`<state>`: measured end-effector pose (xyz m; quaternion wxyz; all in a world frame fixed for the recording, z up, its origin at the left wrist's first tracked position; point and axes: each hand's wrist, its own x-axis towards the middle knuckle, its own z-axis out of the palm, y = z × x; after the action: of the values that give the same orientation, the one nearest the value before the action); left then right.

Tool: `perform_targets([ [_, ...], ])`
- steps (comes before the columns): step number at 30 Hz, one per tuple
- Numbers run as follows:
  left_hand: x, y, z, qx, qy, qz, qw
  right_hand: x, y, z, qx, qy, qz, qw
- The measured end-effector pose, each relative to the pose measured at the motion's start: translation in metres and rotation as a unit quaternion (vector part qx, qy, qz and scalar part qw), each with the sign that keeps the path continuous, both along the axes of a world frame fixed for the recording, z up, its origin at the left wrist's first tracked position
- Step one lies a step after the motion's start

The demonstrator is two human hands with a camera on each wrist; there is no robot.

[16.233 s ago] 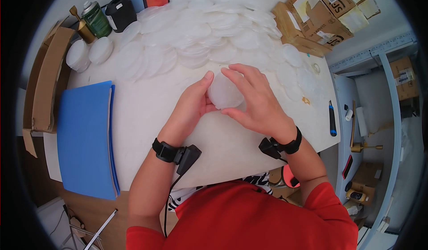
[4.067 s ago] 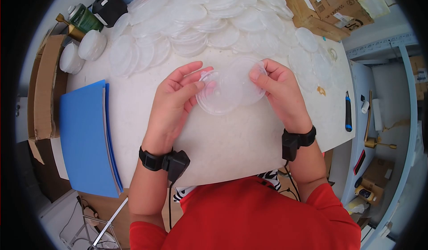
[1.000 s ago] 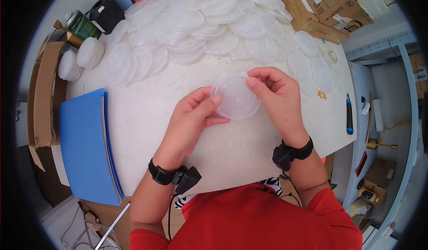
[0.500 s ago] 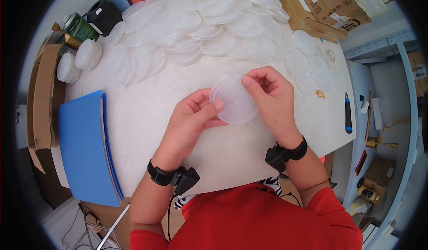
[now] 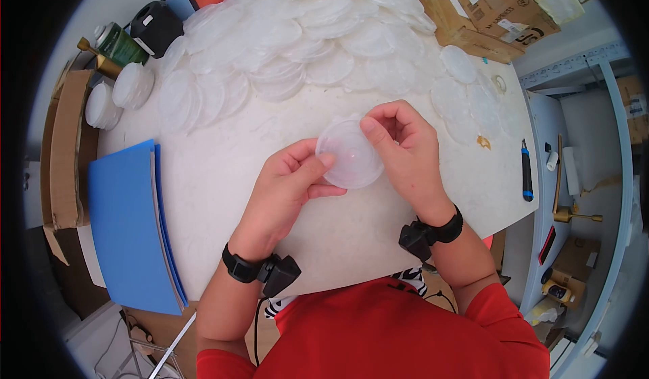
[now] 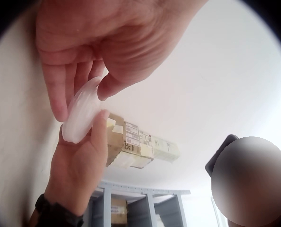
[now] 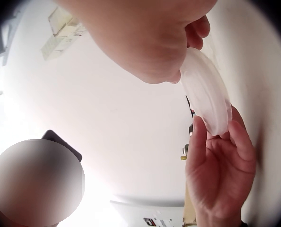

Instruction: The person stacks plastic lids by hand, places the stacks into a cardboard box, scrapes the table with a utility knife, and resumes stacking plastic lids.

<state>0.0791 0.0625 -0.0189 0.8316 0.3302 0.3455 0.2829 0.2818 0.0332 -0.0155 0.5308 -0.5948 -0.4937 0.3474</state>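
Round translucent plastic lids (image 5: 353, 150), pressed together in a small stack, are held over the middle of the white table. My left hand (image 5: 287, 176) pinches their left edge, thumb on the upper face and fingers beneath. At the upper right edge, my right hand (image 5: 411, 155) grips the rim between thumb and bent fingers. Seen edge-on in the left wrist view, the lids (image 6: 82, 112) lie closely against one another. The right wrist view shows the same lids (image 7: 206, 92) tilted between both hands, with the right fingertips partly hidden.
A large heap of similar lids (image 5: 270, 31) spreads along the back. Two lid stacks (image 5: 133, 85), a green can (image 5: 120, 44) and a black container (image 5: 157, 28) stand back left. A blue folder (image 5: 132, 227) lies left, a utility knife (image 5: 526, 169) right, cardboard boxes (image 5: 500, 14) back right.
About four seconds ago each hand held lids apart, overlapping; now they are together in one stack. Over the last second my right hand has shifted slightly left along the rim.
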Motion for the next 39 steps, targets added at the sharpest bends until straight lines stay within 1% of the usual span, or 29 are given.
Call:
perform_targets([
  [2,0.000,0.000,0.004,0.003,0.006,0.012,1.000,0.000,0.001,0.009,-0.058,0.044,0.015,0.997],
  [3,0.000,0.000,0.005,0.004,0.005,0.010,1.000,0.001,0.002,0.011,-0.056,0.043,0.014,0.997],
  [5,-0.002,0.002,0.007,0.013,0.016,0.038,0.999,0.006,0.003,0.014,-0.091,0.089,0.049,0.991],
  [6,-0.004,0.002,0.007,0.013,0.011,0.032,0.999,0.008,0.004,0.014,-0.090,0.085,0.042,0.991],
  [8,-0.004,0.002,0.004,0.023,0.020,0.054,0.998,0.011,0.004,0.013,-0.117,0.154,0.093,0.977],
  [9,-0.003,0.002,0.004,0.023,0.006,0.040,0.999,0.012,0.003,0.012,-0.116,0.143,0.078,0.980],
  [11,-0.002,0.001,0.006,0.039,0.034,0.052,0.997,0.010,0.004,0.009,-0.109,0.157,0.105,0.976],
  [12,0.000,0.000,0.006,0.040,0.022,0.041,0.998,0.011,0.003,0.008,-0.107,0.146,0.092,0.979],
  [14,0.000,-0.001,0.004,0.045,0.026,0.048,0.998,0.010,0.002,0.006,-0.118,0.169,0.135,0.969],
  [15,0.003,0.000,0.003,0.050,0.013,0.034,0.998,0.012,0.000,0.009,-0.112,0.158,0.120,0.974],
  [17,-0.001,-0.001,-0.001,0.057,0.042,0.043,0.997,0.008,0.001,0.009,-0.094,0.123,0.138,0.978],
  [18,-0.001,-0.001,-0.001,0.059,0.038,0.039,0.997,0.009,0.002,0.011,-0.079,0.111,0.115,0.984],
  [19,0.000,-0.001,-0.001,0.056,0.043,0.052,0.996,0.013,0.002,0.016,-0.077,0.108,0.112,0.985],
  [20,0.000,0.000,0.000,0.052,0.050,0.066,0.995,0.020,0.003,0.024,-0.056,0.004,0.050,0.997],
  [21,-0.001,0.001,-0.001,0.053,0.048,0.065,0.995,0.027,0.005,0.032,-0.035,-0.099,-0.011,0.994],
  [22,-0.003,0.002,-0.002,0.051,0.048,0.068,0.995,0.041,0.008,0.031,-0.033,-0.101,-0.011,0.994],
  [23,-0.004,0.003,-0.003,0.047,0.049,0.072,0.995,0.059,0.012,0.024,0.003,-0.209,-0.075,0.975],
  [24,-0.004,0.002,-0.004,0.049,0.049,0.073,0.995,0.075,0.013,0.017,0.039,-0.313,-0.138,0.939],
  [25,-0.004,0.003,-0.005,0.044,0.045,0.080,0.995,0.089,0.012,0.013,0.042,-0.312,-0.136,0.939],
  [27,-0.005,0.005,-0.004,0.043,0.041,0.093,0.994,0.112,0.009,0.009,-0.028,-0.382,-0.163,0.909],
  [28,-0.003,0.005,-0.002,0.034,0.035,0.097,0.994,0.118,0.007,0.010,-0.025,-0.381,-0.160,0.910],
  [30,-0.003,0.004,-0.002,0.026,0.028,0.104,0.994,0.125,0.005,0.014,-0.086,-0.464,-0.150,0.869],
  [31,-0.004,0.004,-0.002,0.028,0.029,0.097,0.994,0.125,0.006,0.016,-0.083,-0.466,-0.148,0.869],
  [33,-0.005,0.005,-0.002,0.032,0.030,0.093,0.995,0.123,0.007,0.020,-0.131,-0.488,-0.138,0.852],
  [35,-0.005,0.006,-0.001,0.039,0.022,0.072,0.996,0.122,0.007,0.018,-0.135,-0.494,-0.129,0.849],
  [39,-0.006,0.007,-0.003,0.037,0.023,0.077,0.996,0.119,0.007,0.019,-0.142,-0.511,-0.126,0.838],
])
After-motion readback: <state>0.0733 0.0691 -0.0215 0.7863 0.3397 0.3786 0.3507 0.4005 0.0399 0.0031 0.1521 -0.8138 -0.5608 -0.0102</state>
